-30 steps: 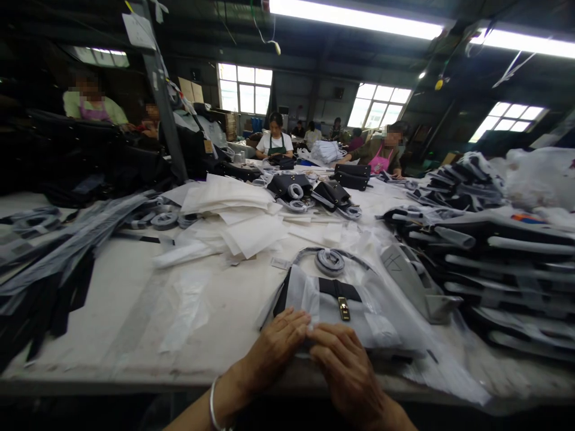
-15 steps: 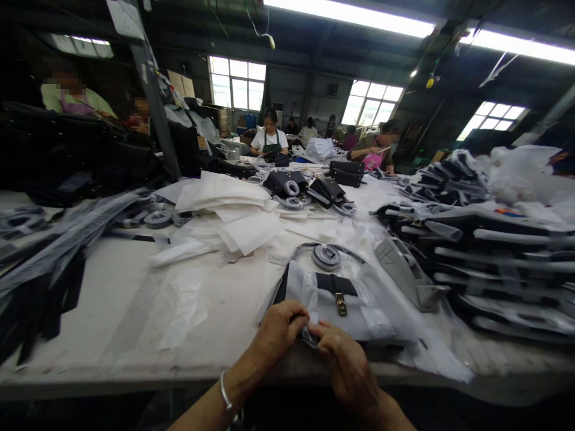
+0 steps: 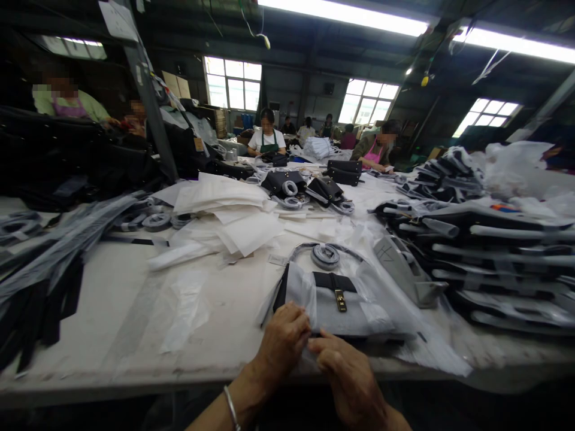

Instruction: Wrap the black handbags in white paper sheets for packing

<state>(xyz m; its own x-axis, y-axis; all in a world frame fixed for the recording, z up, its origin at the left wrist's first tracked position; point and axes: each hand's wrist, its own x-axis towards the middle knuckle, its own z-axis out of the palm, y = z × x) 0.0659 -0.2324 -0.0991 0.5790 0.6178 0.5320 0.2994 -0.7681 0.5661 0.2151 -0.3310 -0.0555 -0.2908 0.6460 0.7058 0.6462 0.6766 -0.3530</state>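
Observation:
A black handbag (image 3: 345, 302) with a gold clasp, wrapped in white tissue and clear plastic, lies flat near the table's front edge. My left hand (image 3: 284, 341), a bangle on its wrist, is curled over the near left corner of the wrapping. My right hand (image 3: 345, 371) pinches the plastic edge right beside it, fingers closed. A coiled wrapped strap (image 3: 325, 255) rests at the bag's far side.
Wrapped black bags (image 3: 498, 257) are stacked high on the right. White paper sheets (image 3: 229, 209) lie mid-table, dark straps (image 3: 49, 257) on the left, more bags (image 3: 309, 188) farther back. Other people sit at the far end and at the left. The table (image 3: 117, 299) edge runs just before me.
My hands went from lying flat on the bag's near edge to curling and pinching the wrapping. The view shifted slightly.

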